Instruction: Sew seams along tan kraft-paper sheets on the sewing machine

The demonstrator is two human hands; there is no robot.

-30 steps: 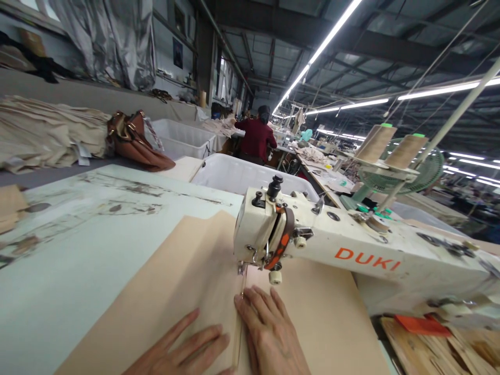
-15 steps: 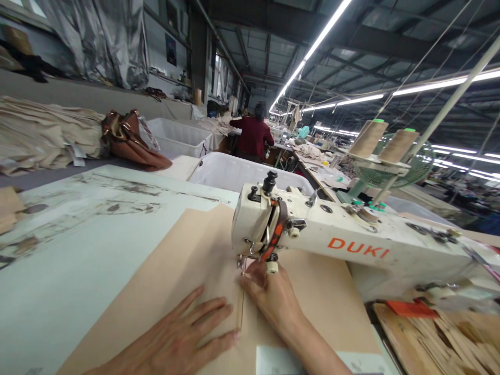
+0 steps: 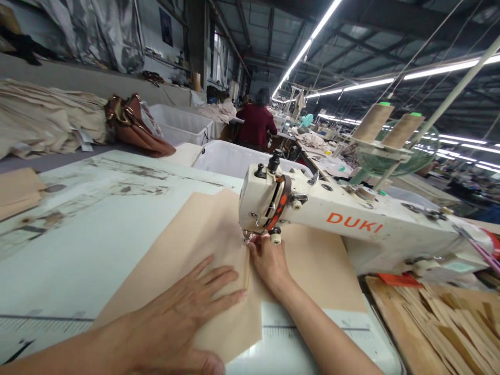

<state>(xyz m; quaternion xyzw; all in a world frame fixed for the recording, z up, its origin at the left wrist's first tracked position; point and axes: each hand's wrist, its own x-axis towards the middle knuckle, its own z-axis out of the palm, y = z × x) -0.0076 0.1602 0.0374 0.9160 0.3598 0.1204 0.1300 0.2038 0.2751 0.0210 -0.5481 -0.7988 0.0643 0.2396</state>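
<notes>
the scuffed pale-green worktop [image 3: 97, 224] is carrying the cream metal sewing machine [image 3: 308, 208]; beneath its head the flat beige panel [image 3: 214, 229] is lying, seemingly partway through. the left hand [image 3: 187, 302] is spreading wide over it, the right hand [image 3: 273, 263] is curling in, grip hidden; the slim tan strip [image 3: 246, 273] is seemingly lying unsewn.

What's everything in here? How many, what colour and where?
sewing machine: 1, cream, centre right
sheet material: pieces unclear, beige, under machine
table: 1, pale green, beneath material
thread cones: 2, tan, upper right
fan: 1, green, behind cones
handbag: 1, brown, left
fabric pile: 1, beige, far left
plastic bins: at least 2, white, beyond table
strips: many, tan, lower right
wooden board: 1, brown, under strips
person: 1, dark red top, background
light tubes: several, white, overhead
left hand: 1, bare, on material
right hand: 1, bare, beside presser foot
</notes>
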